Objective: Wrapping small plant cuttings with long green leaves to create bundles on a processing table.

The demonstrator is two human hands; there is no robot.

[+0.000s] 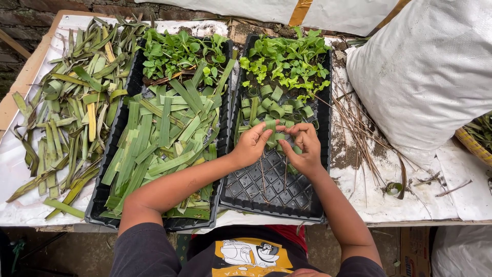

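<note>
From the head camera, my left hand [251, 145] and right hand [306, 149] are close together, both pinching a green leaf strip [271, 131] over the black seedling tray [266, 190] near the table's front edge. Its near cells lie open; rolled leaf rings [277, 105] and seedlings [287, 59] crowd the far end. A white sack [425, 66] crowds the table's right side. My fingers hide part of the strip.
</note>
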